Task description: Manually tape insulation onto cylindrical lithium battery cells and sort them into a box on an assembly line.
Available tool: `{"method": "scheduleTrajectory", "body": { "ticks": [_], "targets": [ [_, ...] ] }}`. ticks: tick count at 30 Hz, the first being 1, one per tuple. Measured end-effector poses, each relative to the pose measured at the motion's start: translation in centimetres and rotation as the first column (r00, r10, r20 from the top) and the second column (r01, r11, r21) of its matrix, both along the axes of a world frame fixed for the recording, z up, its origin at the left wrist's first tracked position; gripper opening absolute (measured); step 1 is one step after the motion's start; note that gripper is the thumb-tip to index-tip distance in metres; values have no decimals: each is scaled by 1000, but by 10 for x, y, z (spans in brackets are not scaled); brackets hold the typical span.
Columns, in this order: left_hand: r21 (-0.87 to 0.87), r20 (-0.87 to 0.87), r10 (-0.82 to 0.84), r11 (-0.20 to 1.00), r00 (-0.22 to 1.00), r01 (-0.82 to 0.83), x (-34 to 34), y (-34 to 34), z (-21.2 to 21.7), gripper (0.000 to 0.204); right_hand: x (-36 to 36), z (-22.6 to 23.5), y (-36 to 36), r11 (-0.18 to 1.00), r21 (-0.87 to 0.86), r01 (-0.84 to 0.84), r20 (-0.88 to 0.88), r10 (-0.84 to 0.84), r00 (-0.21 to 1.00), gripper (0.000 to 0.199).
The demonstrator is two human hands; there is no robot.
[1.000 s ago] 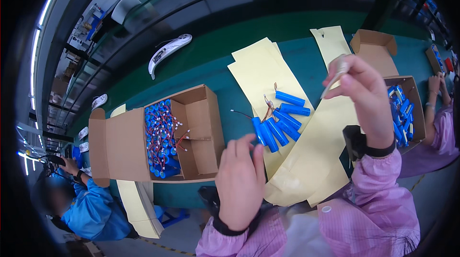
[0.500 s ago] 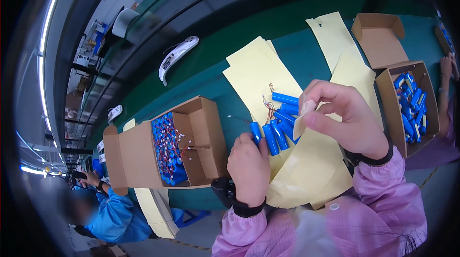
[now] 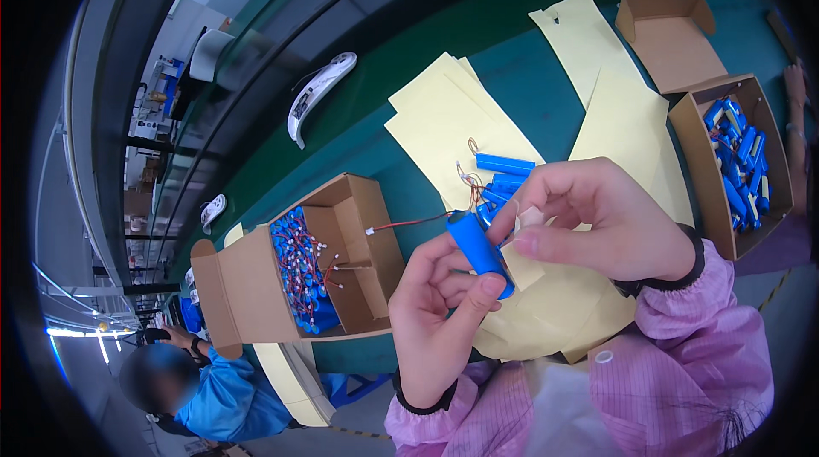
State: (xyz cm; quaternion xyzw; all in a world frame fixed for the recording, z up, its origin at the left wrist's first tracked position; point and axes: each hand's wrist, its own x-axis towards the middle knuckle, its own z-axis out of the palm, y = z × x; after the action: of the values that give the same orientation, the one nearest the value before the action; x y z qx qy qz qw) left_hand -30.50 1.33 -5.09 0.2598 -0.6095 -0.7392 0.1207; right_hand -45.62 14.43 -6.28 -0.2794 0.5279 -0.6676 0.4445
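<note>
A blue cylindrical battery [image 3: 478, 251] is held up, tilted, between the thumb and fingers of my left hand [image 3: 431, 312]. Its thin red-and-dark lead runs off to the left and ends in a small white plug [image 3: 370, 231]. My right hand [image 3: 601, 218] pinches a small pale yellow strip [image 3: 526, 268], close beside the battery; whether the two touch I cannot tell. Behind my hands, several more blue batteries [image 3: 505, 164] with bundled leads lie on pale yellow sheets [image 3: 461, 107]. My right fingers partly hide that group.
An open cardboard box [image 3: 371, 240] at left holds many wired batteries on one side of a divider. Another box [image 3: 698, 176] at right holds loose blue batteries. More yellow sheets [image 3: 610, 129] cover the green table [image 3: 559, 137]. White curved housings [image 3: 316, 99] lie beyond; a co-worker [image 3: 226, 393] is at lower left.
My left hand has picked a battery off the sheets and turned upward with it. My right hand has shifted slightly left and down with the pale strip, toward the battery.
</note>
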Motion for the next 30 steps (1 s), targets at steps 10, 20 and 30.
{"method": "scheduleTrajectory", "body": {
  "ticks": [10, 20, 30],
  "targets": [
    [-44, -9, -6, 999, 1000, 5, 1, -5, -4, 52, 1, -5, 1, 999, -48, -5, 24, 6, 1000, 14],
    [9, -83, -74, 997, 994, 75, -1, -1, -9, 52, 4, -8, -2, 982, -178, 70, 93, -54, 994, 11],
    [9, -173, -65, 998, 983, 67, -2, -3, -12, 51, 3, -6, 1, 991, -122, 60, 105, -47, 993, 11]
  ]
}}
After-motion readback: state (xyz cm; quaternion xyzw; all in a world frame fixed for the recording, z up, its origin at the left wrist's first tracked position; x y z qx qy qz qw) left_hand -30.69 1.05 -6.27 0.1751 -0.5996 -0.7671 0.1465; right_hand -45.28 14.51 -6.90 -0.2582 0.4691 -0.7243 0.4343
